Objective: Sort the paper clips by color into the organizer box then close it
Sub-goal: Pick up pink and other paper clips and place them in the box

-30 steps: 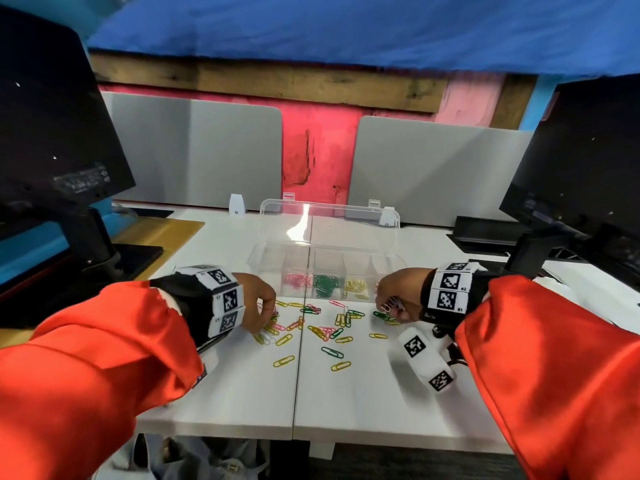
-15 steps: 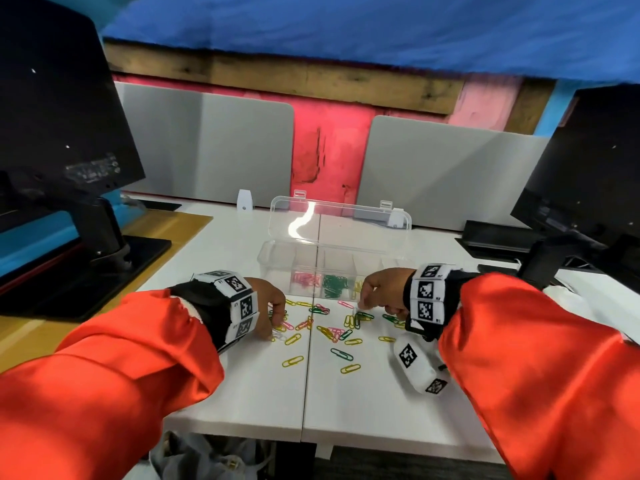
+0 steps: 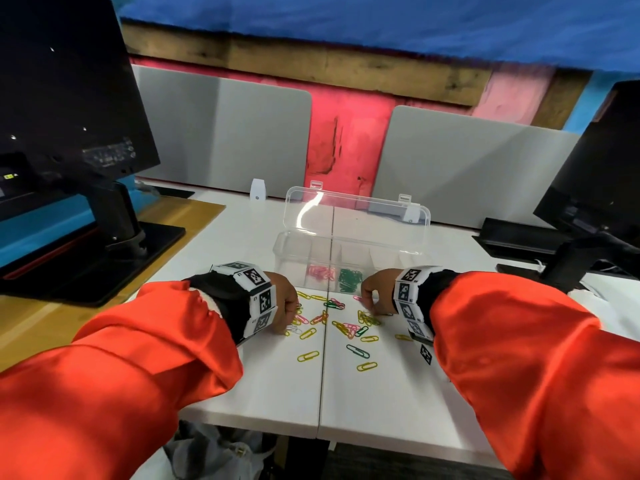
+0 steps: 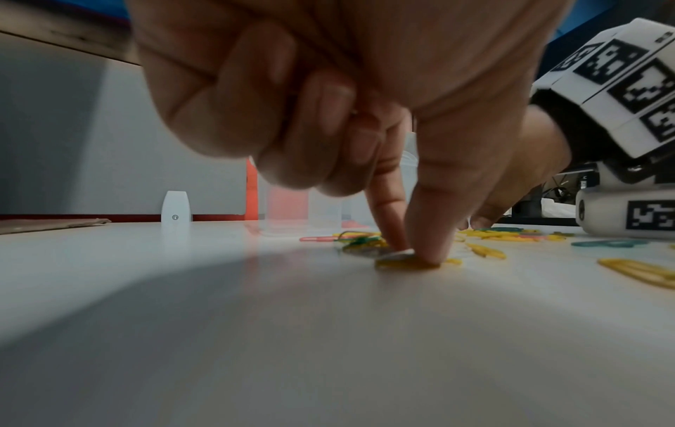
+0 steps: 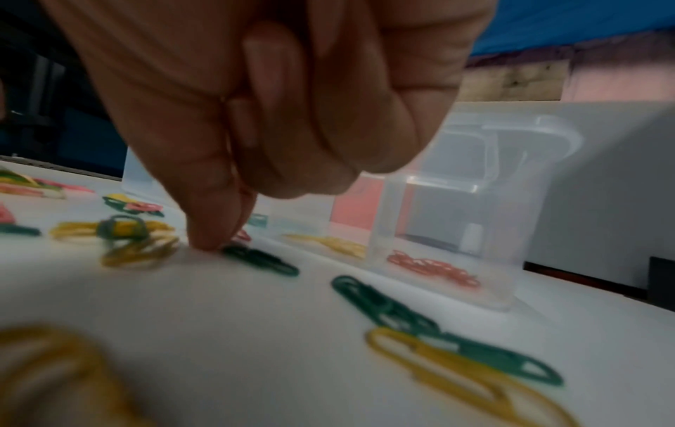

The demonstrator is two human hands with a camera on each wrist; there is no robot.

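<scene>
The left hand (image 4: pixel 365 121) pinches a yellow clip (image 4: pixel 405 263) against the table (image 3: pixel 381 403); the right hand (image 5: pixel 277 115) pinches at a green clip (image 5: pixel 261 260), grasp uncertain. The open organizer box (image 3: pixel 349 249) stands just behind the loose clips. Each hand probably does best lifting 1 clip cleanly, avoiding neighbours.

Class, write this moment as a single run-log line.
left hand: fingertips on yellow clip | right hand: fingertips at green clip | organizer box: lid open | sorting unfinished

Loose clips (image 3: pixel 360 330) before organizer box (image 3: pixel 349 252) (lid behind)
</scene>
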